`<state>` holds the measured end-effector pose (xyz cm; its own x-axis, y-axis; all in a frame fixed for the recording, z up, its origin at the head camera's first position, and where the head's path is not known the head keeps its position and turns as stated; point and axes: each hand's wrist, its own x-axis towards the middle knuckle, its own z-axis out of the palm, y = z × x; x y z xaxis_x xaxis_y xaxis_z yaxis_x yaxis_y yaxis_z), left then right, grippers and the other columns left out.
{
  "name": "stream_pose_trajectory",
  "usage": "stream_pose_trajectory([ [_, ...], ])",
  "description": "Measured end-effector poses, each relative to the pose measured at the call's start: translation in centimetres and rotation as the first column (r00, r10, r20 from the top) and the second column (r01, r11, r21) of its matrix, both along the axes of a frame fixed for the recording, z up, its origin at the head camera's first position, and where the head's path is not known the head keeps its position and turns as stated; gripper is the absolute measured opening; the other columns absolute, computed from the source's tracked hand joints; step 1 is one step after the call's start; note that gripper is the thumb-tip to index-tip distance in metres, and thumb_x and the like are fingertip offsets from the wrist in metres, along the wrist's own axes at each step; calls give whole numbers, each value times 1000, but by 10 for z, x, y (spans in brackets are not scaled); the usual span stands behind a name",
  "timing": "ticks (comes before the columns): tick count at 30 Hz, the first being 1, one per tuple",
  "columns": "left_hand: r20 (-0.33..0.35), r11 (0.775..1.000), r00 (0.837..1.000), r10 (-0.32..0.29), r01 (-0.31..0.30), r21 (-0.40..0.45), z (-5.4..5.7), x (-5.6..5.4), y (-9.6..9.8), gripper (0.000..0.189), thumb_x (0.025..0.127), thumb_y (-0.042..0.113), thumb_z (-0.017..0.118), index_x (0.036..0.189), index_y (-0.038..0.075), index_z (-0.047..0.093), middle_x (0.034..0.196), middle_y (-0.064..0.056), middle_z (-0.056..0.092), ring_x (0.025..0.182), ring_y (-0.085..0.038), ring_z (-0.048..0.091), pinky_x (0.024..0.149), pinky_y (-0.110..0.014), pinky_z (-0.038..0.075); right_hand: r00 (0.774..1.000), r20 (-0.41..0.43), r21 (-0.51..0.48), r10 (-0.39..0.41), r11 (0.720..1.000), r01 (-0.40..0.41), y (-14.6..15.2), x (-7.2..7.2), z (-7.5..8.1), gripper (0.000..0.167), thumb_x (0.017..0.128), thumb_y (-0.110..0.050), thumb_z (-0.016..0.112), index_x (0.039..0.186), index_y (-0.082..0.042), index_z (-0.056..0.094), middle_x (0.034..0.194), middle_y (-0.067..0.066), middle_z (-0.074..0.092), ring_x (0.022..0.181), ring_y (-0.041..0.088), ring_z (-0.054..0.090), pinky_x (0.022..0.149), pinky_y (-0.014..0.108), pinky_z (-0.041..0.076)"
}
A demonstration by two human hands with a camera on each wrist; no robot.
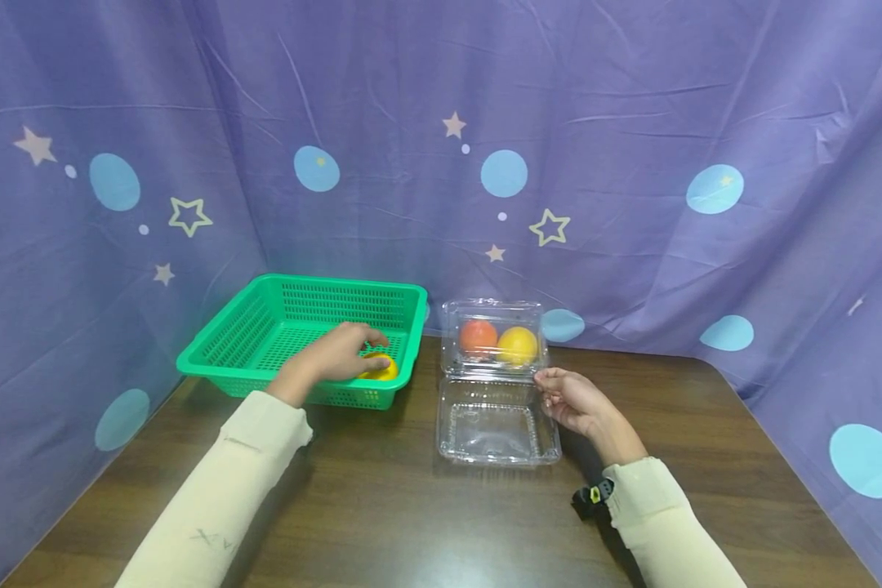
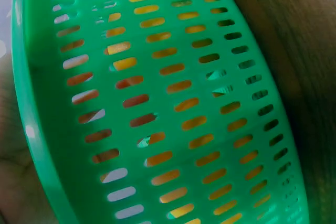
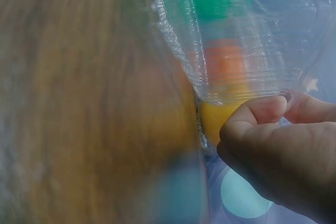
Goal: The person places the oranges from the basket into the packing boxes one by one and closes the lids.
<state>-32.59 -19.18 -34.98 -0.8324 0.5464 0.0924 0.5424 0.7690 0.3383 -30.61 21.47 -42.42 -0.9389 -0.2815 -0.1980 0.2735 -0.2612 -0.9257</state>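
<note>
Inside the green basket, at its near right corner, my left hand holds a round yellow fruit, thumb across it and fingers bent over its far side. Through the basket's slots the left wrist view shows patches of yellow and orange. My right hand pinches the right edge of a clear plastic clamshell box between thumb and fingers, near its fold. An orange-red fruit and a yellow fruit show through the box's raised back half. The flat front half holds nothing.
A brown wooden table carries the basket on the left and the box near the middle. Behind them hangs a purple curtain with stars and blue dots. A black strap is on my right wrist.
</note>
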Motion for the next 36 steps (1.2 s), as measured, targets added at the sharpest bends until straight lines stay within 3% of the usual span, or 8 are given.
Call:
stream_pose_trajectory([
  [6,76,998,996,-34,39,-59,0,-7,0,39,92,28,78,123,5,72,110,-2,72,97,-24,60,86,-41,51,1000,6,11,-5,1000,5,-1,0,-1,15,105,1,46,95,-5,55,79,-1,55,58,5,43,57,16,39],
  [9,103,996,994,-23,32,-88,-1,-10,2,40,90,23,80,126,7,71,118,-4,71,106,-25,61,93,-42,52,1000,6,11,-7,1000,7,-1,0,-1,15,105,1,46,95,-5,56,79,-1,55,58,5,44,57,16,39],
  [13,190,991,981,33,-8,-131,-2,-14,3,46,91,12,77,136,10,66,135,-7,65,119,-28,57,99,-45,49,1000,9,12,-9,1000,9,-1,0,-2,16,105,1,46,95,-5,57,79,-1,55,59,5,44,57,16,39],
  [16,256,987,964,70,-30,-158,-1,-16,6,51,92,9,74,141,12,62,140,-9,60,118,-29,54,98,-46,48,1000,14,11,-11,1000,11,-1,-1,-2,15,105,0,46,94,-5,56,80,-1,55,59,5,45,57,16,39],
  [19,278,984,957,83,-35,-174,1,-17,8,53,94,14,73,144,12,59,141,-10,59,116,-29,53,100,-47,47,1000,14,8,-11,1000,11,0,-1,-2,13,104,0,48,95,-4,55,80,0,55,60,5,45,57,16,40],
  [26,234,986,970,65,-27,-164,-1,-20,9,55,91,25,77,142,9,60,134,-8,62,115,-27,55,102,-48,47,1000,3,8,5,1000,-5,0,-2,-1,14,105,1,48,94,-5,55,80,0,55,61,6,45,57,16,40],
  [36,91,991,995,41,-29,-131,-13,-27,8,57,83,28,80,134,6,65,116,-6,65,102,-25,54,84,-38,50,1000,12,-2,-1,1000,2,-3,0,0,15,105,2,46,94,-4,54,80,0,55,61,6,45,58,16,41],
])
